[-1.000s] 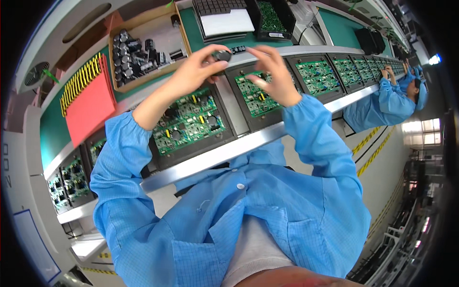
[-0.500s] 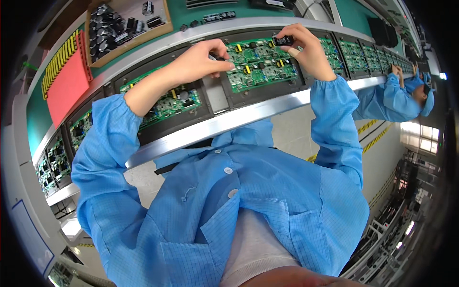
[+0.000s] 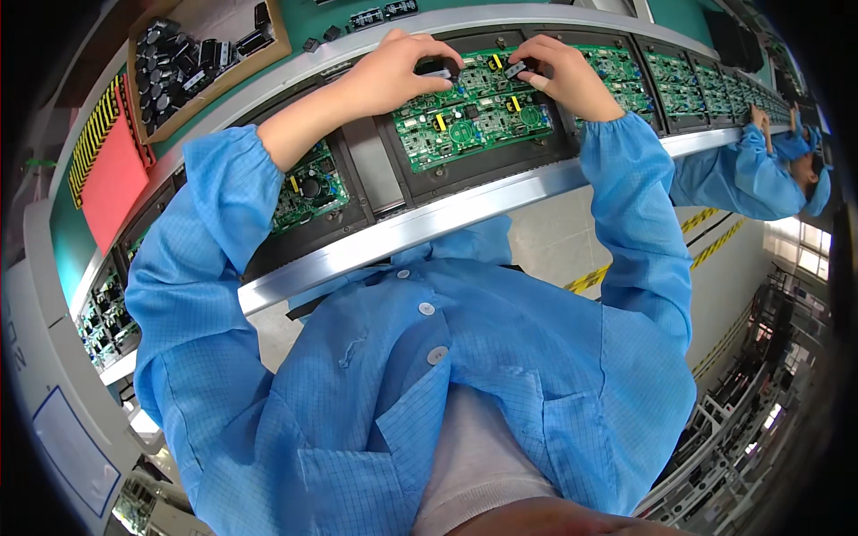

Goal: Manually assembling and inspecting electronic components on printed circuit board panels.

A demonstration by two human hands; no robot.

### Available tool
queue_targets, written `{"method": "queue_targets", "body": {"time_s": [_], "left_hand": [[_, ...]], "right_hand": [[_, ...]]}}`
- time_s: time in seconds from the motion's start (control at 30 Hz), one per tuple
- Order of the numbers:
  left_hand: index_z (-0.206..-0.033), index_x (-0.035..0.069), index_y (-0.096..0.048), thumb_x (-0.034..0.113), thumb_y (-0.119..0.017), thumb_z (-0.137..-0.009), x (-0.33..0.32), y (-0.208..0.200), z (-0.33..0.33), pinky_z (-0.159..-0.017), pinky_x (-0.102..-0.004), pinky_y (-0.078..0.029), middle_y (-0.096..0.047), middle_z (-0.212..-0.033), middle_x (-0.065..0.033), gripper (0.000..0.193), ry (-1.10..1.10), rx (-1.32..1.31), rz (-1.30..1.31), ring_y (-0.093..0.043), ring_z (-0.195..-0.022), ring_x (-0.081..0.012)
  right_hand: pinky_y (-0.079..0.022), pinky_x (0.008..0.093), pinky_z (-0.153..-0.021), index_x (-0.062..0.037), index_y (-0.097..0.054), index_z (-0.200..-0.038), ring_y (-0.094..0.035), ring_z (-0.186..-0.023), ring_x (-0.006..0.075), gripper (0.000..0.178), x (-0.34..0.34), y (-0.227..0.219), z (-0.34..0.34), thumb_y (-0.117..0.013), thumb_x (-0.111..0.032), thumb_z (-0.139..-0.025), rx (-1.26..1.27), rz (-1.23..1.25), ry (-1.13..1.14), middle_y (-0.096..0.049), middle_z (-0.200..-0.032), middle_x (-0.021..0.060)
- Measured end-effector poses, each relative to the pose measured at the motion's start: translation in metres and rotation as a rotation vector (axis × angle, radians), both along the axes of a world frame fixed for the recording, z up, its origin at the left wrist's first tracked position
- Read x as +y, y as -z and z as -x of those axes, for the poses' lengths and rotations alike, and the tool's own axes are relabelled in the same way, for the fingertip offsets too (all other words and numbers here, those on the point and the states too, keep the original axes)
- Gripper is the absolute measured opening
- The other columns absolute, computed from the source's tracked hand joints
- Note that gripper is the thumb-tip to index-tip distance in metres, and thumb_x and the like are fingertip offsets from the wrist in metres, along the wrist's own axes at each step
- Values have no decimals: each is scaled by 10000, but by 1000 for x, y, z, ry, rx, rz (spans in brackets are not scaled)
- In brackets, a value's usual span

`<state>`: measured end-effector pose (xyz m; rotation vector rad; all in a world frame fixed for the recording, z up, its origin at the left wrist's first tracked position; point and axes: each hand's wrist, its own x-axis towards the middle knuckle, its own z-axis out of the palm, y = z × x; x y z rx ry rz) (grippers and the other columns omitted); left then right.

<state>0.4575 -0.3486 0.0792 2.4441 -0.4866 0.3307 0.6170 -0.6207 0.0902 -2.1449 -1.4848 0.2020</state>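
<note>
A black cylindrical capacitor (image 3: 440,69) is pinched between the thumb and fingers of my left hand (image 3: 386,75), over the far left part of a green circuit board (image 3: 487,127). My right hand (image 3: 572,82) grips another black capacitor (image 3: 516,70) by its end, tilted just above the far right part of the same board. Fingers hide part of both capacitors, and I cannot tell whether their leads touch the board. Yellow parts stand on the board, which lies in a black carrier frame (image 3: 418,186).
At the far left a cardboard box (image 3: 279,36) contains many loose capacitors. More capacitors (image 3: 366,18) lie on the green bench behind the metal rail (image 3: 500,192). Carriers with boards run along the line both ways. A co-worker (image 3: 742,174) in blue works farther right.
My left hand has moved right and farther in over the board, and its capacitor shows more clearly. My right hand has brought its capacitor slightly left, with the capacitor's angle changed.
</note>
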Motion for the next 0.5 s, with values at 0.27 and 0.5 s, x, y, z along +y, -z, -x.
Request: {"method": "queue_targets", "body": {"time_s": [0.27,0.5], "left_hand": [[-1157,87,-733,92,-816,-800,-15,-14,0,-792,-365,-565,-695,-1006,-99,366,-8,180,25,-666,-820,-252],[-1106,42,-724,5,-790,-758,-17,-6,-13,-897,-431,-566,-701,-1044,-148,357,61,103,-68,-683,-997,-356]], "right_hand": [[-571,342,-784,-70,-693,-1179,-680,-876,223,336,0,18,-4,-795,-68,-859,-75,-70,45,-661,-1031,79],[-557,341,-750,-58,-719,-1141,-652,-822,210,339,3,24,4,-831,-109,-824,70,-89,224,-671,-906,82]]}}
